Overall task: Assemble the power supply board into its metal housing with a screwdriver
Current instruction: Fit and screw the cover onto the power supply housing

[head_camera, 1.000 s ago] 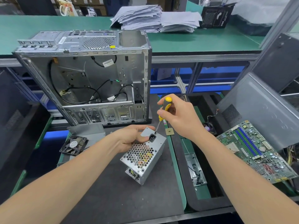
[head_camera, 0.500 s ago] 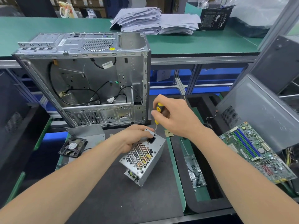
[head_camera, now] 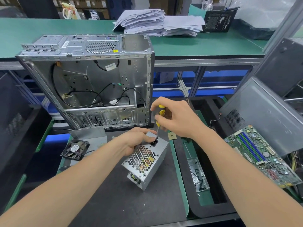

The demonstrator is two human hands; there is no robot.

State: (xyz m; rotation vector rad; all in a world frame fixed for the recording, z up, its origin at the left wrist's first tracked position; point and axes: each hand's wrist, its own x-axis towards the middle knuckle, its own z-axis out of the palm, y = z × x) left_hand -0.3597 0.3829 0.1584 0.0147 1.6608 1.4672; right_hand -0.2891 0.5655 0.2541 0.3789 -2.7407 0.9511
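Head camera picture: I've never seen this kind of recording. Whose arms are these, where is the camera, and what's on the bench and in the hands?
There is no machine here. A person works with bare hands, and the one camera sits on their head, looking forward and down. The left hand grips a small metal power supply box, held tilted on the black mat. The right hand holds a yellow-handled screwdriver, its tip on the box near the black socket. Behind stands an open computer case. A loose fan lies to the left and a motherboard to the right.
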